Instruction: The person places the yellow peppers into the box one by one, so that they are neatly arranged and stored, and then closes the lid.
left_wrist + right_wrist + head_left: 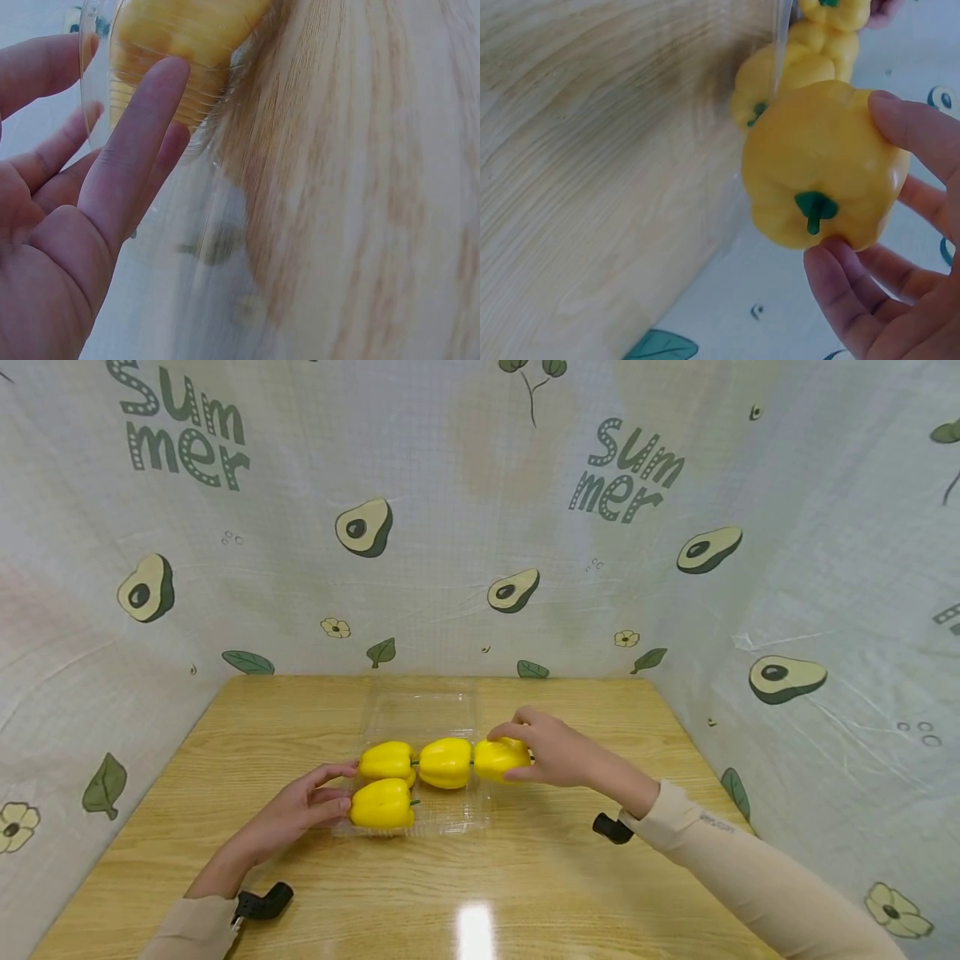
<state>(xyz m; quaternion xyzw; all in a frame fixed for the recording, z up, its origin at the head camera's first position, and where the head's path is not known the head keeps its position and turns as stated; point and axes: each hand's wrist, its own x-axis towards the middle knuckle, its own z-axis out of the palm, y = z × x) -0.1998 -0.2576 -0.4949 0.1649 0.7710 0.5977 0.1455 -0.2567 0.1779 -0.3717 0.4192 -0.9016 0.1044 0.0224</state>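
My right hand (551, 752) grips a yellow bell pepper (817, 161) between thumb and fingers, its green stem showing in the right wrist view. This pepper is at the right side of a clear plastic clamshell box (450, 821). Inside the box lie several more yellow bell peppers, among them a middle one (445, 763), a back-left one (386, 760) and a front-left one (381, 804). Another is partly hidden beneath the back-left one. My left hand (303, 806) rests its extended fingers (131, 142) against the box's left side.
The box's transparent lid (422, 710) lies folded open toward the back of the wooden table (555, 877). A printed curtain (450, 552) with avocados hangs behind and along both sides. Black wrist mounts (264, 902) stick out from both sleeves.
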